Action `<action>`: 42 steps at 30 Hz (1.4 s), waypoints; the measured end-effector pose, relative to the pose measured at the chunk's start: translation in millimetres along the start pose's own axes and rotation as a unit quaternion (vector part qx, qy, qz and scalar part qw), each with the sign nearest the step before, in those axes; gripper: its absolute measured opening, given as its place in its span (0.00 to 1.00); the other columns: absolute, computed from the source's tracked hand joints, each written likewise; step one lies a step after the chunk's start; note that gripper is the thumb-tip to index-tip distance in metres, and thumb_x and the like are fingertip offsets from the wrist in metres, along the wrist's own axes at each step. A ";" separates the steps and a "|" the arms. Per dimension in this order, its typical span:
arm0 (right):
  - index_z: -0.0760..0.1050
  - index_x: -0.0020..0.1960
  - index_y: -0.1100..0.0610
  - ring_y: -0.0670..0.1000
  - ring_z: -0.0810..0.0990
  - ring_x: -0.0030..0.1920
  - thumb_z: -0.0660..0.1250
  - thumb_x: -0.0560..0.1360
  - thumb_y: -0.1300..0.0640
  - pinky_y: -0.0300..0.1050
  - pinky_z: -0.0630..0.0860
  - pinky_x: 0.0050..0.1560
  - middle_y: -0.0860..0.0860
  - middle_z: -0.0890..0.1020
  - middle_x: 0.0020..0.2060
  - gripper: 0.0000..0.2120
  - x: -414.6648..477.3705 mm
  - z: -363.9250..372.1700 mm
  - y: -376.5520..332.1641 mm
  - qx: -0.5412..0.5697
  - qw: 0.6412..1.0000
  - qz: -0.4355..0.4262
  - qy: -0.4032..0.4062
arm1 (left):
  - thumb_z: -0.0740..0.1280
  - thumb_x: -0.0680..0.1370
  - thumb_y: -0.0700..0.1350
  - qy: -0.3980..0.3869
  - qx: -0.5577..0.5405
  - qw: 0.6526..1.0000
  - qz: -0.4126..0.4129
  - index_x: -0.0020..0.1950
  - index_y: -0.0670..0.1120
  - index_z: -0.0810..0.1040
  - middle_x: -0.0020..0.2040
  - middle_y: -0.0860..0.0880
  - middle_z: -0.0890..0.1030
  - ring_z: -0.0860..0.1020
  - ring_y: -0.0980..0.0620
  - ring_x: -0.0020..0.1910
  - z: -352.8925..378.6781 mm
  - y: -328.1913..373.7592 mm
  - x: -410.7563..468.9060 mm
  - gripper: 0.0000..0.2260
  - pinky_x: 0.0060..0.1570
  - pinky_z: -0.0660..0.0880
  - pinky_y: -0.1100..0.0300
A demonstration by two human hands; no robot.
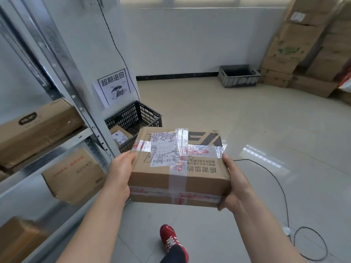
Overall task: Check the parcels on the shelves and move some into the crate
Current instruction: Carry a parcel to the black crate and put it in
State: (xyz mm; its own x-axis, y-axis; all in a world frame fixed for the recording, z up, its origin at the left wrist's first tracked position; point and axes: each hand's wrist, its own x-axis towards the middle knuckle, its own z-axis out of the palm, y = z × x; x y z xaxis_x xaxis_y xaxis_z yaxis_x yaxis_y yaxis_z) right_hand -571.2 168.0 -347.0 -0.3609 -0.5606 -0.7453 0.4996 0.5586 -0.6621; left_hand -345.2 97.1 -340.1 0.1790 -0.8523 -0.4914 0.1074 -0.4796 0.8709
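Gripping a taped cardboard parcel (pixel 178 168) by its 2 short ends, the left hand (pixel 118 177) and right hand (pixel 235 183) hold it in the air, thumbs along the top edges, palms against the sides, other fingers mostly hidden beneath. It hangs just in front of the black crate (pixel 136 114), where 1 small package (pixel 119 136) lies. Metal shelves (pixel 81 133) at the left carry 3 boxes (pixel 38 128)

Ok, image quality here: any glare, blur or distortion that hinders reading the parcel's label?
Head view: window glare lies on the floor right of the parcel; shiny tape crosses its label, whose print is partly legible; the shelf uprights bow with wide-angle distortion; the stacked cartons at far right look soft.
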 end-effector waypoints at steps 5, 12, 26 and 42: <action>0.80 0.41 0.50 0.56 0.83 0.38 0.61 0.79 0.34 0.51 0.67 0.34 0.52 0.86 0.35 0.22 47.9 37.5 -50.2 -0.018 1.000 0.001 -0.007 | 0.62 0.84 0.42 0.013 -0.002 1.000 0.006 0.48 0.49 0.83 0.42 0.45 0.87 0.84 0.46 0.39 24.3 29.8 62.1 0.10 0.33 0.77 0.57; 0.81 0.44 0.50 0.56 0.84 0.38 0.62 0.77 0.32 0.52 0.67 0.34 0.53 0.87 0.37 0.22 111.9 97.7 -113.6 -0.038 0.998 0.013 -0.048 | 0.65 0.82 0.43 0.025 -0.007 1.000 0.012 0.48 0.48 0.83 0.38 0.48 0.87 0.83 0.50 0.36 45.7 73.4 148.5 0.08 0.29 0.76 0.61; 0.79 0.40 0.50 0.48 0.82 0.26 0.64 0.80 0.40 0.45 0.68 0.37 0.48 0.86 0.31 0.17 223.2 189.7 -192.9 -0.076 0.992 0.033 -0.096 | 0.68 0.81 0.44 0.078 -0.026 0.997 0.013 0.51 0.51 0.81 0.42 0.47 0.87 0.84 0.49 0.38 67.8 118.1 286.3 0.02 0.34 0.77 0.56; 0.78 0.61 0.51 0.57 0.81 0.50 0.68 0.77 0.47 0.66 0.79 0.53 0.57 0.82 0.58 0.15 411.4 323.5 -272.3 -0.200 0.956 0.081 -0.198 | 0.70 0.80 0.49 0.216 -0.071 0.973 -0.041 0.60 0.52 0.83 0.43 0.52 0.86 0.82 0.50 0.39 88.4 163.9 460.7 0.09 0.41 0.79 0.49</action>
State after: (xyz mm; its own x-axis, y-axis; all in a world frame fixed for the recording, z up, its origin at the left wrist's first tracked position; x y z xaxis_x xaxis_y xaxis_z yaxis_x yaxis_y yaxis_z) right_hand -600.9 -412.6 -447.9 0.0608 -0.5905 -0.8047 0.1547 0.8020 -0.5769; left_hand -331.6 -392.6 -423.3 0.5547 -0.6311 -0.5422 0.2671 -0.4821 0.8344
